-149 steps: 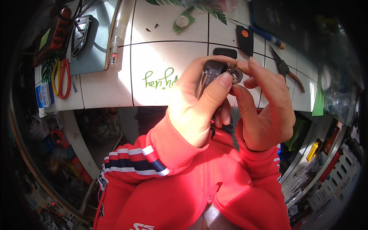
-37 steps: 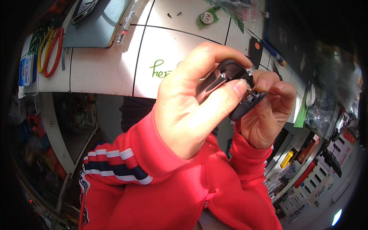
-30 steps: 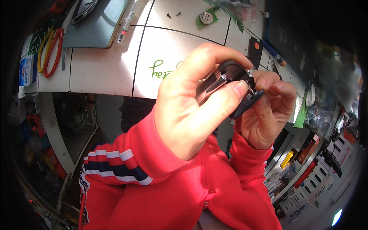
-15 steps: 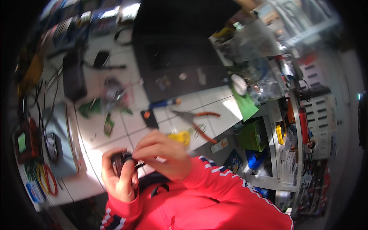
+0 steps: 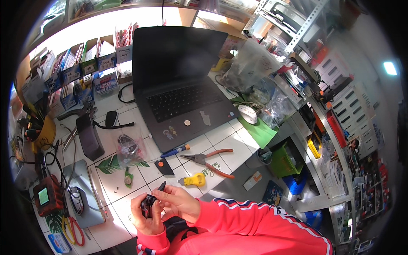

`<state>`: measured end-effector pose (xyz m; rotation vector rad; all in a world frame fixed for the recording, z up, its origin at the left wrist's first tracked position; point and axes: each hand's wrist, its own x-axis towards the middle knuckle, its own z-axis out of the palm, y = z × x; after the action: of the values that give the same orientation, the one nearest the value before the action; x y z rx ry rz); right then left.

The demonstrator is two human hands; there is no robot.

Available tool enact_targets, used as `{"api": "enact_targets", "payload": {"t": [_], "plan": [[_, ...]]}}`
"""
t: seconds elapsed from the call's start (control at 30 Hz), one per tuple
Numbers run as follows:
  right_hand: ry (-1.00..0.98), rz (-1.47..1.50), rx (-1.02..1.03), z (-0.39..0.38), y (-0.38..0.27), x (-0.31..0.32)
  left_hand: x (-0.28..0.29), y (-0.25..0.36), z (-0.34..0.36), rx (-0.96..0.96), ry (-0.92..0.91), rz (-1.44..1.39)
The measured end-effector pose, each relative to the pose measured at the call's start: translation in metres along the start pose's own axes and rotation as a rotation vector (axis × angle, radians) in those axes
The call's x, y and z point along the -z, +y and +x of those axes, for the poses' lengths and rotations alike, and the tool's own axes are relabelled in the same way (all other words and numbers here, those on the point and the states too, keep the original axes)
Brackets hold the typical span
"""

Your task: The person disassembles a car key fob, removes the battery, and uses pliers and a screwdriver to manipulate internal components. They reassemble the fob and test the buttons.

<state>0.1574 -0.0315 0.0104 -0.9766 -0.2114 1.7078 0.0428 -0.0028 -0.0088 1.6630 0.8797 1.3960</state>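
Just over the table's near edge, my left hand [image 5: 148, 221] is closed around a small black casing [image 5: 147, 205] that looks like a key fob. My right hand [image 5: 182, 201] meets it from the right, thumb and fingers pinching a slim, dark, pointed piece [image 5: 162, 185] that sticks up. Whether that piece is joined to the casing I cannot make out. Beyond my hands lie a yellow hand tool [image 5: 194, 180], a dark flat piece with an orange dot [image 5: 164, 166], pliers with orange handles [image 5: 221, 174] and a blue screwdriver [image 5: 172, 152].
An open black laptop [image 5: 182, 102] stands at the back. Left of it are a black case [image 5: 89, 136], a bagged item [image 5: 128, 146] and an orange device with a screen [image 5: 47, 195]. A white mouse [image 5: 247, 114] rests on the right, near metal shelving [image 5: 302, 205].
The view has shifted and sharpened, showing more of the laptop and back boxes. Both hands stay together at the casing; the pointed piece now stands up between them.
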Motion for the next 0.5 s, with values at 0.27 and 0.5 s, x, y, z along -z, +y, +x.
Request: {"api": "enact_targets", "payload": {"t": [0.27, 0.5], "plan": [[0.157, -0.530, 0.276, 0.012, -0.026, -0.017, -0.001, 0.004, 0.007, 0.153, 0.044, -0.094], [0.174, -1.165, 0.857, 0.025, -0.034, -0.023, 0.003, -0.012, 0.008, 0.441, 0.008, -0.460]]}}
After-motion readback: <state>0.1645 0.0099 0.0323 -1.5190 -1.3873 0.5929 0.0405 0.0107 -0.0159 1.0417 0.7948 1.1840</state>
